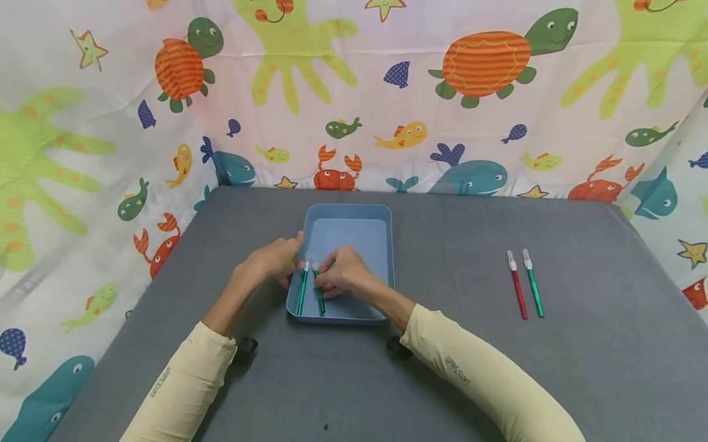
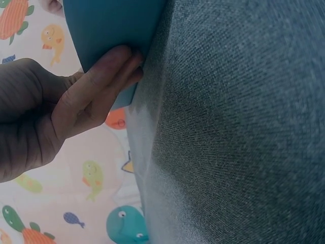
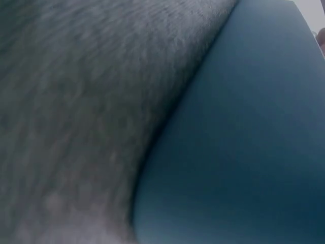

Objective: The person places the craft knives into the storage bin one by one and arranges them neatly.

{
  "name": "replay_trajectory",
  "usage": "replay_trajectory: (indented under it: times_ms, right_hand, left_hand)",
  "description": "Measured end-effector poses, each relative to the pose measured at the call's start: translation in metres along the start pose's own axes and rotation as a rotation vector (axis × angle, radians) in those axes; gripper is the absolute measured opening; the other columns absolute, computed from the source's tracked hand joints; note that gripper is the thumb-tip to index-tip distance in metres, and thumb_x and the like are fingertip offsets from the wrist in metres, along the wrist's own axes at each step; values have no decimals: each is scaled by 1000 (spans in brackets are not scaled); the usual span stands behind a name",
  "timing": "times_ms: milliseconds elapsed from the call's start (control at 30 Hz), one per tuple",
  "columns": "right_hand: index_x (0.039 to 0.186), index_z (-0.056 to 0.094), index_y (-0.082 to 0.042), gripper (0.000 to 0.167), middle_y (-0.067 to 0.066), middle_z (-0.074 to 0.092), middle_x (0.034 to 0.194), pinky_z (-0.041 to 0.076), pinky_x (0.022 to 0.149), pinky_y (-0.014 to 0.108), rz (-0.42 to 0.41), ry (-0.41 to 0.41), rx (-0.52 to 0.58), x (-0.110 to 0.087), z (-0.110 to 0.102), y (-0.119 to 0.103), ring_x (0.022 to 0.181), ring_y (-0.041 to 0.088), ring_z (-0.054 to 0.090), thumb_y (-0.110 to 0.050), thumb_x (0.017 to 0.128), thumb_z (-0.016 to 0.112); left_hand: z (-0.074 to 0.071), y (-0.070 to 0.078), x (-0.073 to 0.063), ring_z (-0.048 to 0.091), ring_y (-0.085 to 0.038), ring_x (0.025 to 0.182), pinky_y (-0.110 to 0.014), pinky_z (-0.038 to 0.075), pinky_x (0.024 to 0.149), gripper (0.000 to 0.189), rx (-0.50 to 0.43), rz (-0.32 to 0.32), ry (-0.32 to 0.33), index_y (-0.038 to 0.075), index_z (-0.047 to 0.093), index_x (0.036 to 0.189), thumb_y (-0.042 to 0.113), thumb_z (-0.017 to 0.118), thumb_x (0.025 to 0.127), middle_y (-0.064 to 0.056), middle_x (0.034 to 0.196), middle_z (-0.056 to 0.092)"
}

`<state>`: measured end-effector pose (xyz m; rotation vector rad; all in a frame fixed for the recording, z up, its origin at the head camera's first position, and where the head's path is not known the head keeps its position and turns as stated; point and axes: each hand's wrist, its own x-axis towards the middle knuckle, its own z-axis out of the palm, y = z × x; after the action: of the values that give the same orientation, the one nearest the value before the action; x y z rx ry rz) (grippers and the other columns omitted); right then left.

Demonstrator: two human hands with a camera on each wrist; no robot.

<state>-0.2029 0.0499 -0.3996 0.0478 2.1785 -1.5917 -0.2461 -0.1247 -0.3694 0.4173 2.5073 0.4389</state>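
A blue-grey tray [image 1: 354, 233] lies on the grey tabletop. My left hand [image 1: 275, 257] grips its left wall; in the left wrist view the fingers [image 2: 96, 84] press flat along the outer side and the thumb passes behind the rim. Inside the tray my right hand [image 1: 345, 272] pinches a green marker [image 1: 320, 301] near its pale cap. Just left of it, a second green marker [image 1: 302, 293] lies along the tray's left side, its cap end close to the left hand. The right wrist view is filled mostly by the tray's outer wall [image 3: 244, 132], with the right hand out of sight.
To the right on the table, a red marker [image 1: 518, 288] and another green marker [image 1: 534, 286] lie side by side, both with pale caps. A sea-animal printed cloth [image 1: 349, 71] hangs behind the table and along both sides. A tiny dark speck [image 1: 325, 427] sits near the front.
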Motion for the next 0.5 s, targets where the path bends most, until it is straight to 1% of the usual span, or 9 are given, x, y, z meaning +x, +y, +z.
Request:
replay_trajectory:
  times_ms: [167,267,300,367,433,500]
  right_hand:
    - [104,71,9,17,13,73,85,65,75,38,-21,-3,7,3,8,0,73,24,77,6,88,76]
    - [101,71,11,13,14,72,80,65,74,38,-27,-12,12,5,10,1,68,22,76,9,89,73]
    - [100,71,11,12,13,71,78,65,73,37,-30,-16,14,5,10,1,66,21,75,9,88,72]
    - [97,71,12,10,12,69,75,65,72,37,-38,-28,13,5,11,2,62,18,72,10,88,71]
    - [97,71,11,9,10,68,75,65,71,36,-42,-41,3,5,11,2,61,16,71,10,88,72]
    - [97,71,10,9,9,67,76,65,71,36,-43,-55,-8,3,10,2,62,16,70,9,89,73]
  left_hand:
    - [-1,1,0,75,-16,73,-45,54,105,74,-24,-12,-12,-1,3,166,10,50,110,-22,117,67]
    - [-1,1,0,75,-16,75,-46,53,107,75,-29,-22,-20,-1,3,167,10,50,110,-21,118,66]
    - [-1,1,1,75,-16,75,-46,53,107,75,-28,-26,-24,0,2,167,10,51,110,-21,116,67]
    - [-1,1,1,75,-16,75,-44,54,104,75,-27,-27,-25,0,3,167,10,51,110,-19,112,66]
    - [-1,0,0,74,-16,75,-42,54,100,74,-23,-27,-25,0,3,167,10,50,110,-17,106,66]
    - [-1,0,0,74,-16,75,-41,54,98,74,-23,-26,-26,0,3,167,10,50,111,-16,104,65]
